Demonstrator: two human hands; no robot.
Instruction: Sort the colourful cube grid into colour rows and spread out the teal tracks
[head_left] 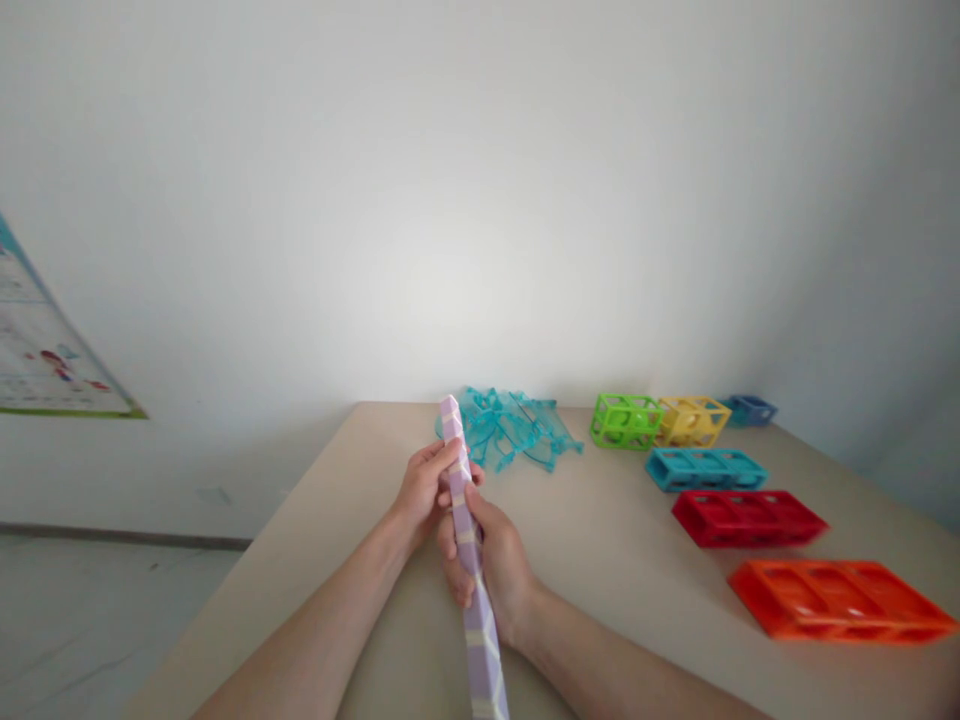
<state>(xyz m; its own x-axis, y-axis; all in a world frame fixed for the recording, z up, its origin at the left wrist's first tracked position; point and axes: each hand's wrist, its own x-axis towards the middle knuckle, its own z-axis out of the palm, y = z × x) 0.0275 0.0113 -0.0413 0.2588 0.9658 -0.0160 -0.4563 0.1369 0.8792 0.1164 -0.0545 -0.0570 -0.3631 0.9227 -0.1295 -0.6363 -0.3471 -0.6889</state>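
A long, slim lilac bar (459,490) with pale cream bands runs from the bottom of the view up toward the far part of the table. Near its far end my left hand (424,485) is closed round it, thumb on top. My right hand (499,555) grips the same bar a little closer to me, its fingers wrapping underneath to the left side. Just beyond the bar's tip, partly behind it, lies a loose heap of translucent teal plastic pieces (517,430).
On the table (360,440), to the right, stand open-framed plastic blocks: green (627,421), yellow (691,421), blue (752,410), teal (705,469), red (750,518) and orange (844,600). A white wall (480,200) rises behind the table. A poster (56,340) hangs at left.
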